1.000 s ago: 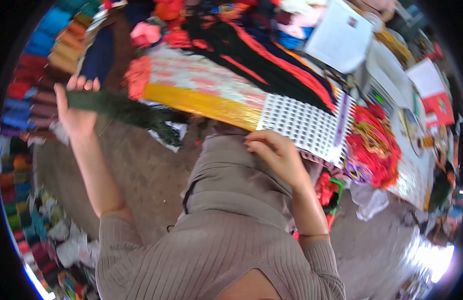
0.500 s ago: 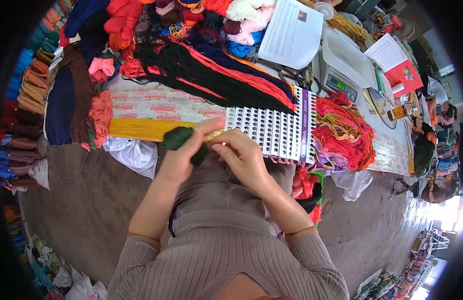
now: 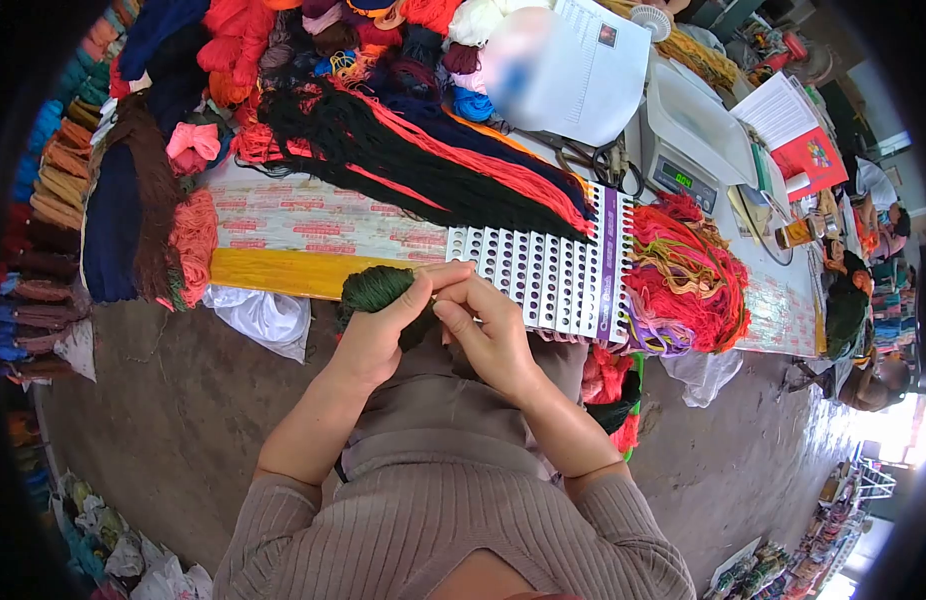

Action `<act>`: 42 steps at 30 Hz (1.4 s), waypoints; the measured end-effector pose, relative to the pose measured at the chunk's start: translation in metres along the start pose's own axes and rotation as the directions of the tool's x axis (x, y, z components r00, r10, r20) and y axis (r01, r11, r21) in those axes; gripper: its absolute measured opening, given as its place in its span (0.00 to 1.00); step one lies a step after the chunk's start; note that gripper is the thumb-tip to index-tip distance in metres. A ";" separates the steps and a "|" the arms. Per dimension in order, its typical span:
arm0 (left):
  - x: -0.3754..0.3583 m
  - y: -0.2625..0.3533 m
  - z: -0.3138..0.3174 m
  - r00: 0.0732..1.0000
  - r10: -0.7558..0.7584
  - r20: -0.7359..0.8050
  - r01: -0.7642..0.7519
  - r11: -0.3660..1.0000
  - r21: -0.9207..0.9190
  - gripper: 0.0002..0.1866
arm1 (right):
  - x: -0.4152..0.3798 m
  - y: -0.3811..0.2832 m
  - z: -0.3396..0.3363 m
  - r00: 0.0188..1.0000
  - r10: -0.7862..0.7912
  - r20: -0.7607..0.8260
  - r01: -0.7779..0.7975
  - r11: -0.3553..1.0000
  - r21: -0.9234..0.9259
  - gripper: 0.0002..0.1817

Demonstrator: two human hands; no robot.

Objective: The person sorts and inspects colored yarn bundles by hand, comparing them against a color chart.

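A dark green skein of yarn is gripped in my left hand, just off the table's front edge above my lap. My right hand is closed in a pinch close against the left one, fingertips meeting near the skein. Whatever lies between its fingers, perhaps a strand, is too small to make out. Beyond the right hand lies a white punched thread card with rows of round holes and a purple strip. Long black yarn and coral yarn stretch across the table to that card.
Coloured skeins are heaped at the back. A digital scale with a tray stands at the right, near scissors and a printed sheet. Tangled red yarn lies right of the card. A white plastic bag hangs at the front edge.
My left hand has turned and come nearer the right hand, bringing the green skein slightly right. The right hand stays pinched. The view has shifted a little.
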State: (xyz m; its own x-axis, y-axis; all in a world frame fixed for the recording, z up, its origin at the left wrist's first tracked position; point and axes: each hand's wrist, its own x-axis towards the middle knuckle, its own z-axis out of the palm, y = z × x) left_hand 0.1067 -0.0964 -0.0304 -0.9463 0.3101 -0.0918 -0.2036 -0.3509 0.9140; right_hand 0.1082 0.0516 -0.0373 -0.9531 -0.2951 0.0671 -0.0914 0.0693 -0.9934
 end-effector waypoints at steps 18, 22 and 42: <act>0.008 0.013 -0.007 0.967 -0.033 -0.251 -0.027 0.973 -0.229 0.20 | -0.011 0.007 -0.015 0.983 0.183 0.025 -0.171 0.856 0.487 0.13; 0.008 0.013 -0.005 0.974 -0.027 -0.226 -0.026 0.973 -0.230 0.20 | -0.014 0.006 -0.015 0.983 0.183 0.013 -0.169 0.876 0.452 0.13; 0.005 0.009 -0.018 0.985 -0.161 -0.056 0.151 0.976 -0.156 0.23 | -0.021 0.007 -0.018 0.977 0.056 0.205 -0.184 0.706 0.684 0.12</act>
State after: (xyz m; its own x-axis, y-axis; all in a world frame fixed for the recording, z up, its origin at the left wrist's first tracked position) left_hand 0.0954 -0.1135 -0.0297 -0.9137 0.3125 -0.2597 -0.3804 -0.4334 0.8170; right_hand 0.1220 0.0759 -0.0444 -0.8773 -0.4798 -0.0096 0.3083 -0.5481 -0.7775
